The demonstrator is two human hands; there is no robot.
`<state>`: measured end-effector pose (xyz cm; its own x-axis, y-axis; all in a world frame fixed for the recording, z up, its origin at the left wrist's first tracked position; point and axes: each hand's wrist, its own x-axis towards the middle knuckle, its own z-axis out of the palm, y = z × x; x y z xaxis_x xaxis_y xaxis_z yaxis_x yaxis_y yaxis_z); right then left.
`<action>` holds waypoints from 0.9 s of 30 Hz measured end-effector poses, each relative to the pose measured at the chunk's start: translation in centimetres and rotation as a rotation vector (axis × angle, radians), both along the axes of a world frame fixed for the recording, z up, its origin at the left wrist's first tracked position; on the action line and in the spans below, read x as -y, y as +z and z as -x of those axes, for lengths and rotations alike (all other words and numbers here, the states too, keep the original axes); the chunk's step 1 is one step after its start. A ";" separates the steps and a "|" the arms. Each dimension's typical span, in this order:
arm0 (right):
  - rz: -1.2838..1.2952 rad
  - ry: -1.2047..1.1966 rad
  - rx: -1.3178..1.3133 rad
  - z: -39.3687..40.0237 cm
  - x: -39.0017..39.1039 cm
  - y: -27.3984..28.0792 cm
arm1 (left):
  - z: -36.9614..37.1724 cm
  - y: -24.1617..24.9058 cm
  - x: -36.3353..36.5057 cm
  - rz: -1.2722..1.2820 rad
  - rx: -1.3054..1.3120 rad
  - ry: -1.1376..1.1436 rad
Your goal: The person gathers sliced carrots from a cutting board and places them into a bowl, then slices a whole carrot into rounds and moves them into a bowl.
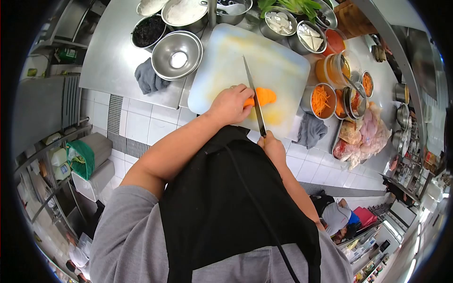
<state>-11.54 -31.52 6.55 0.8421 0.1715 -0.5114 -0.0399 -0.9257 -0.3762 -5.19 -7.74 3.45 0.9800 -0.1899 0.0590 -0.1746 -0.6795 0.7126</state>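
Observation:
An orange carrot piece [265, 96] lies on the white cutting board [226, 52]. My left hand [230, 104] presses down on the carrot's left end with curled fingers. My right hand [272, 145] grips the handle of a long knife [253, 94]. The blade runs away from me across the board and rests against the carrot, right beside my left fingers.
An empty steel bowl [177, 55] and a grey cloth [148, 77] sit left of the board. Bowls of shredded carrot [322, 100], tofu [280, 22], dark greens [147, 31] and sauces ring the far and right sides. Raw chicken [368, 134] lies at right. Another grey cloth [311, 129] is near the board's corner.

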 end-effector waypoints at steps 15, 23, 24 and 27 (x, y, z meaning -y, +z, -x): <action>-0.002 0.031 -0.020 0.0 0.0 -1.2 | 0.1 0.1 -0.3 -0.007 -0.018 -0.025; -0.028 0.006 -0.040 1.0 0.6 3.1 | 0.8 -0.6 -0.3 0.018 0.071 0.013; -0.045 0.023 -0.024 1.1 0.7 3.4 | 0.7 -0.6 -0.3 0.026 0.094 0.014; -0.009 0.000 -0.094 1.0 0.4 4.7 | 0.8 -0.6 -0.4 0.042 0.065 0.015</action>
<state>-12.56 -31.89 11.28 0.7905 0.1762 -0.5865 -0.0758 -0.9222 -0.3793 -6.03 -7.32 2.88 0.9766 -0.1710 0.1304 -0.2115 -0.6522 0.7280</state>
